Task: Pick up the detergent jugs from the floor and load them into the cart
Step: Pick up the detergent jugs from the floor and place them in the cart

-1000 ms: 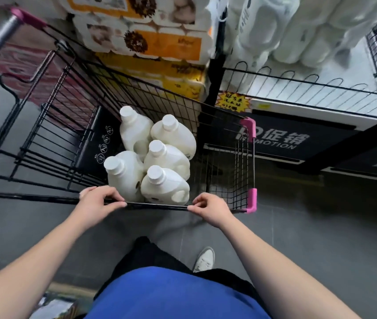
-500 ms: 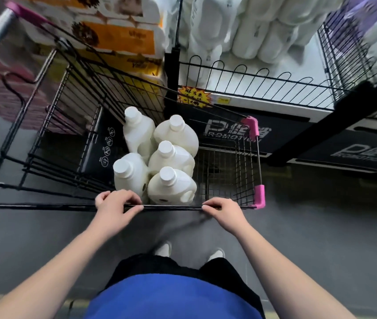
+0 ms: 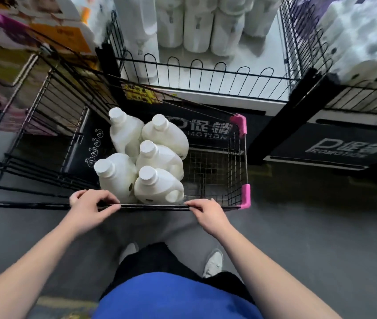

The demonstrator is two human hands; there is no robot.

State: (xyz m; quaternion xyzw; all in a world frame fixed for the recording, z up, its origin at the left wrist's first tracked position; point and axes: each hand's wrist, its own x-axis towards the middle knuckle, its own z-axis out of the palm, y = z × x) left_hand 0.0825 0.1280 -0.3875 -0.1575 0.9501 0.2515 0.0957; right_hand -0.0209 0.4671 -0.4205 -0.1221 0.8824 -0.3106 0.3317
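**A:** Where are the jugs?

**B:** In the basket. Five white plastic detergent jugs with white screw caps (image 3: pixel 157 157) are packed together, caps up and touching one another. They sit in the left part of the black wire shopping cart (image 3: pixel 153 206). The right part of the basket shows bare mesh.

**A:** And the hands?

**B:** Both are on the cart's near rim. The left hand (image 3: pixel 88 208) has its fingers curled over the top wire, just in front of the nearest jugs. The right hand (image 3: pixel 208 214) grips the same wire further right, fingers hooked over it, close to the pink plastic corner cap (image 3: pixel 246 195). The two hands are well apart, and neither touches a jug.

**A:** What's around the cart?

**B:** It stands on a dark grey floor (image 3: pixel 298 226), right against a low display shelf with a black looped wire fence (image 3: pixel 206 72). Tall white bottles (image 3: pixel 196 24) are stacked behind that fence. A black promotion panel with white lettering (image 3: pixel 344 148) runs along the shelf base. Below the arms I can see a blue top, black trousers and white shoes (image 3: pixel 212 263) on the floor.
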